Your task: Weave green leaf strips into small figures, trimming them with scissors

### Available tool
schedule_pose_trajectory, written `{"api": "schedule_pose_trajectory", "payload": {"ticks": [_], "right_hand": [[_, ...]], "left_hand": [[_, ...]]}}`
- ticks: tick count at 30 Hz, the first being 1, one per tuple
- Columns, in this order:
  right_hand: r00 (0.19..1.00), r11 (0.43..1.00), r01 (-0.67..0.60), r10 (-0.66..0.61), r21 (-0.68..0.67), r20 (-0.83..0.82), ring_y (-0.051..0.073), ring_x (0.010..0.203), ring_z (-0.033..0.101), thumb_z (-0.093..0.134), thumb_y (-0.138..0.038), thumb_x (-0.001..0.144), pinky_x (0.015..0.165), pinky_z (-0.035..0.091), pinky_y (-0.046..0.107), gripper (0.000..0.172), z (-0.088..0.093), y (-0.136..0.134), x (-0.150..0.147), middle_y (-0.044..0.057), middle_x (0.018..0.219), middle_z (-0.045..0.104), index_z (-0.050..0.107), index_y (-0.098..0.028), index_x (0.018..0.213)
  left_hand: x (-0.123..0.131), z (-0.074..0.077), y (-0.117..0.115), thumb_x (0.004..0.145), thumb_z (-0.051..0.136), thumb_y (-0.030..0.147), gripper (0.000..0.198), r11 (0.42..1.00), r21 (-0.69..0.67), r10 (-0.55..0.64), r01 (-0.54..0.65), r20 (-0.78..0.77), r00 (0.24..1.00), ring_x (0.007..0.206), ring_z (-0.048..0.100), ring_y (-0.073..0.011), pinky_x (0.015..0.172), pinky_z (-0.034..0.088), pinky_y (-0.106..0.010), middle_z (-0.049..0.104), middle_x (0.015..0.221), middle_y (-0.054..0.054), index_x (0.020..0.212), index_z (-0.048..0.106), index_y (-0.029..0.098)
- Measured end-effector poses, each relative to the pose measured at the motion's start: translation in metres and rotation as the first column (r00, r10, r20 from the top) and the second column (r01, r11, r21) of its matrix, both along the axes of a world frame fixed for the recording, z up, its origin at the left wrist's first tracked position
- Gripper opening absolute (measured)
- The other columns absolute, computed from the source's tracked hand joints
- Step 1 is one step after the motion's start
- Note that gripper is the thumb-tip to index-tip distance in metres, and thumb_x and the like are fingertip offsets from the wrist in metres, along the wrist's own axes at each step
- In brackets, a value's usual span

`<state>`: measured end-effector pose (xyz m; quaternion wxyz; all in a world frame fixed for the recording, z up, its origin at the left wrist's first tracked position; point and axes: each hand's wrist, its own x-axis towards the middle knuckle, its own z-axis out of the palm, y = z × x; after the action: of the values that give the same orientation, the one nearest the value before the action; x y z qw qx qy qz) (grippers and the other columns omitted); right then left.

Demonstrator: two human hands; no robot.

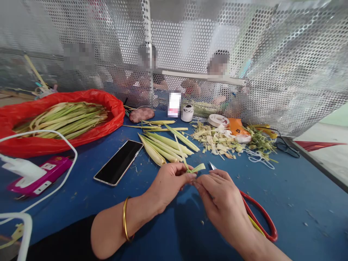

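Note:
My left hand [167, 181], with a gold bangle on the wrist, pinches a small folded piece of pale green leaf strip [199, 167] between thumb and fingers. One thin end of the strip stands up and another points right. My right hand [219, 194] is closed in a pinch at the lower side of the same piece, fingertips touching the left ones; its grip is partly hidden. Scissors [268, 221] with red handles lie under and beside my right hand, their tip showing above it. Beyond my hands lies a bunch of pale green leaves [168, 145].
At left are a red plastic bag [114, 108] of long leaves, a magenta power strip [51, 174] with white cable, and a dark phone [119, 163]. Leaf scraps [214, 141], a tape roll [218, 120] and a white cup [187, 113] stand farther back, before a perforated metal screen [190, 40].

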<state>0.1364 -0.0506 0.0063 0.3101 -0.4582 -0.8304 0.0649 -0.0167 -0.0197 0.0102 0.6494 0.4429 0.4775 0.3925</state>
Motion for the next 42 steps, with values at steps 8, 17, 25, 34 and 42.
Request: {"api": "schedule_pose_trajectory", "payload": {"ticks": [8, 17, 25, 34, 42], "right_hand": [[0.999, 0.998, -0.053, 0.054, 0.037, -0.009, 0.015, 0.055, 0.042, 0.039, -0.011, 0.094, 0.069, 0.031, 0.031, 0.029, 0.003, -0.007, -0.004, -0.001, 0.060, 0.052, 0.045, -0.020, 0.067], [0.991, 0.991, 0.056, -0.070, -0.123, -0.118, 0.018, 0.072, 0.057, 0.046, -0.030, 0.096, 0.078, 0.035, 0.034, 0.025, 0.017, 0.002, 0.012, 0.002, 0.076, 0.066, 0.061, -0.022, 0.079], [0.676, 0.670, -0.323, -0.332, -0.669, -0.658, 0.014, 0.065, 0.054, 0.066, -0.041, 0.080, 0.061, 0.042, 0.026, 0.023, 0.006, 0.019, 0.009, 0.000, 0.070, 0.060, 0.065, -0.018, 0.084], [0.546, 0.747, -0.218, -0.440, -0.628, -0.713, 0.012, 0.062, 0.054, 0.069, -0.033, 0.075, 0.054, 0.039, 0.023, 0.021, -0.004, 0.010, -0.002, 0.000, 0.070, 0.064, 0.056, -0.019, 0.066], [0.764, 0.886, 0.050, -0.332, -0.462, -0.553, 0.018, 0.078, 0.059, 0.058, -0.031, 0.085, 0.067, 0.042, 0.029, 0.019, -0.007, 0.016, 0.003, 0.002, 0.076, 0.064, 0.056, -0.021, 0.070]], "left_hand": [[0.000, 0.002, 0.002, 0.068, 0.070, 0.029, 0.023, 1.000, 0.022, 0.007, -0.006, -0.056, 0.998, 0.042, 0.028, -0.0040, 0.044, 0.019, -0.022, 0.051, 0.052, 0.005, 0.083, 0.072, 0.012], [-0.008, 0.007, 0.007, 0.079, 0.063, 0.038, 0.027, 0.987, 0.030, -0.156, 0.161, -0.111, 0.981, 0.046, 0.043, -0.0053, 0.045, 0.024, -0.020, 0.062, 0.067, 0.000, 0.090, 0.072, 0.015], [-0.007, 0.008, 0.001, 0.079, 0.062, 0.040, 0.028, 0.937, -0.023, -0.349, 0.349, -0.143, 0.926, 0.046, 0.039, -0.0062, 0.045, 0.025, -0.021, 0.071, 0.069, -0.005, 0.078, 0.073, 0.014], [-0.002, 0.007, -0.006, 0.077, 0.061, 0.034, 0.026, 0.924, 0.007, -0.362, 0.382, -0.304, 0.881, 0.045, 0.043, -0.0076, 0.045, 0.034, -0.021, 0.069, 0.066, -0.003, 0.073, 0.076, 0.013], [-0.002, 0.006, -0.008, 0.079, 0.061, 0.036, 0.027, 0.921, 0.027, -0.369, 0.389, -0.265, 0.891, 0.045, 0.044, -0.0070, 0.045, 0.036, -0.021, 0.069, 0.068, -0.003, 0.073, 0.075, 0.014]]}}
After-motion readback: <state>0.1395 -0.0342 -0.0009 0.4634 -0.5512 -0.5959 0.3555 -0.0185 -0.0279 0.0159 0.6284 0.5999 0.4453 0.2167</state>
